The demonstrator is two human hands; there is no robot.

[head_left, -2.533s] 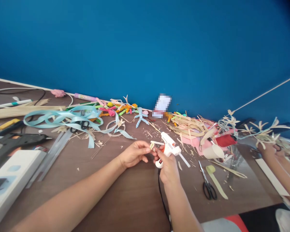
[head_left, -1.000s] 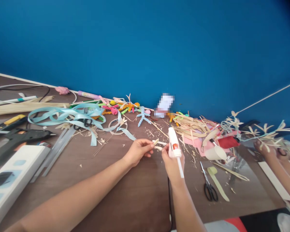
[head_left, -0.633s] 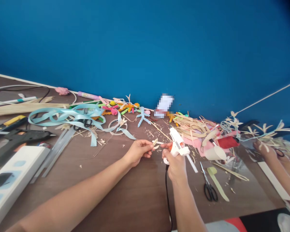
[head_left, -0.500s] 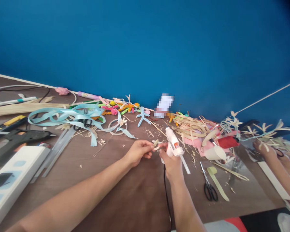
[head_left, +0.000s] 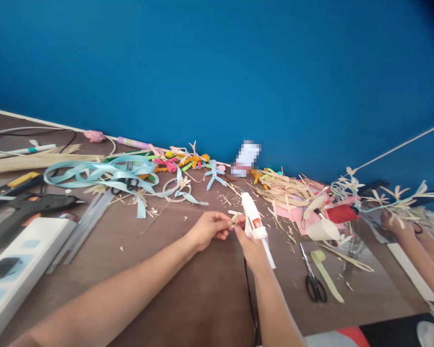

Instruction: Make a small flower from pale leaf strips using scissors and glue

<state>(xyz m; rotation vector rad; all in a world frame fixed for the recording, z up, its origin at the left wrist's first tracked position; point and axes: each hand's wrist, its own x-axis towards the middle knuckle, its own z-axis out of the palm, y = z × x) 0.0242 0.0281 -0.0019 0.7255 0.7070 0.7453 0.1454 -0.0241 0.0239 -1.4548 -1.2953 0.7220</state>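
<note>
Over the middle of the table, my left hand pinches a small pale piece of dried husk between thumb and fingers. My right hand is closed on a white hot glue gun, its nozzle pointing up and away and a glue stick sticking out of its back. The right thumb and fingertip meet the husk piece beside the left fingertips. Part of that piece is hidden by the fingers. A black cord hangs from the gun down toward the table's front.
Black-handled scissors and a curled pale green strip lie at right. Left are light blue ribbon, a dark glue gun and a power strip. Dried husks lie near the blue wall. Another person's hand works far right.
My right hand has brought its thumb and fingertip onto the husk piece. The white glue gun has shifted left and tipped further left, its nozzle pointing further away. My left hand has barely moved.
</note>
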